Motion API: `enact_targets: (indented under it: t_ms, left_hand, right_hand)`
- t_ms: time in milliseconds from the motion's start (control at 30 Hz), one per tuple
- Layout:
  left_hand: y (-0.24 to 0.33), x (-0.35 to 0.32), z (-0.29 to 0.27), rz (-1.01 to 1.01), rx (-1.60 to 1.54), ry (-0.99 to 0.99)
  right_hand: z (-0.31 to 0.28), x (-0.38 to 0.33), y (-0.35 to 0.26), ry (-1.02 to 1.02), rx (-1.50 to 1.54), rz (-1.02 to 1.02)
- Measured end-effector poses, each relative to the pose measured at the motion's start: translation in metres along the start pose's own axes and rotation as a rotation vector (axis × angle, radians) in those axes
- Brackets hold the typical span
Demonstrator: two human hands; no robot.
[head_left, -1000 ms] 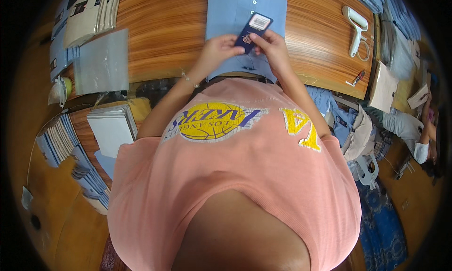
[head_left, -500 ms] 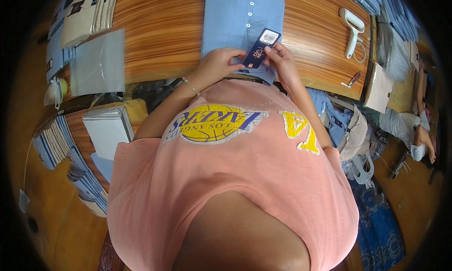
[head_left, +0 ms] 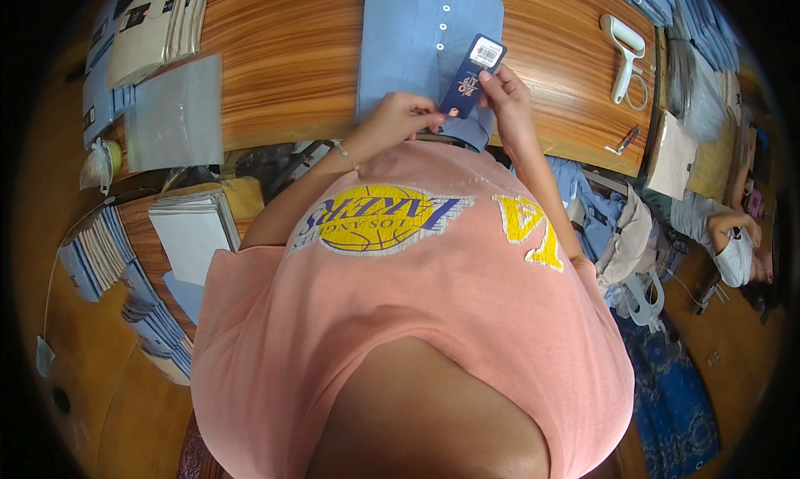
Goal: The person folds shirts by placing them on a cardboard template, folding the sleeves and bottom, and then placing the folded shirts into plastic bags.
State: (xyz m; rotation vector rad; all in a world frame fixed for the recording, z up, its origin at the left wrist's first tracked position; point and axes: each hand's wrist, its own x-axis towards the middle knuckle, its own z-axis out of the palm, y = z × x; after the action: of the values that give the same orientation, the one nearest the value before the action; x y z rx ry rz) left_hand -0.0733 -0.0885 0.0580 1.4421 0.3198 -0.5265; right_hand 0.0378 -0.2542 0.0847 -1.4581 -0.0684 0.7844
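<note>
A folded light-blue shirt [head_left: 400,46] lies on the wooden table in front of me, white buttons up its middle and its collar toward my body. Over the shirt, my right hand [head_left: 510,102] grips a dark-blue hang tag [head_left: 465,83] between thumb and fingers. The tag is tilted, with a white barcode sticker at its far end. My left hand [head_left: 407,117] is closed in a pinch at the tag's near end, by the collar. What its fingertips hold is too small to make out.
A white lint roller [head_left: 625,58] and a small red-and-black tool [head_left: 627,140] lie on the table's right. Clear plastic bags [head_left: 175,112] and packed beige shirts [head_left: 154,29] are at left. White sheets [head_left: 190,233] are stacked lower left. Another person [head_left: 733,246] is at far right.
The tag and my right hand have shifted slightly right and up. My left hand has moved a little right, its fingers now pinched near the tag's lower end. The other person has changed posture.
</note>
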Motion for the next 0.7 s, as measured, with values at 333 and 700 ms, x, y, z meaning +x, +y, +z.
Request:
enact_targets:
  t_ms: [333,700]
  left_hand:
    - [-0.012,-0.049,-0.054,0.179,0.467,0.571]
    - [-0.060,-0.055,-0.054,-0.059,0.110,0.406]
  right_hand:
    - [-0.038,0.038,0.015,0.352,-0.840,-0.457]
    - [-0.062,-0.038,0.060,-0.063,-0.099,0.303]
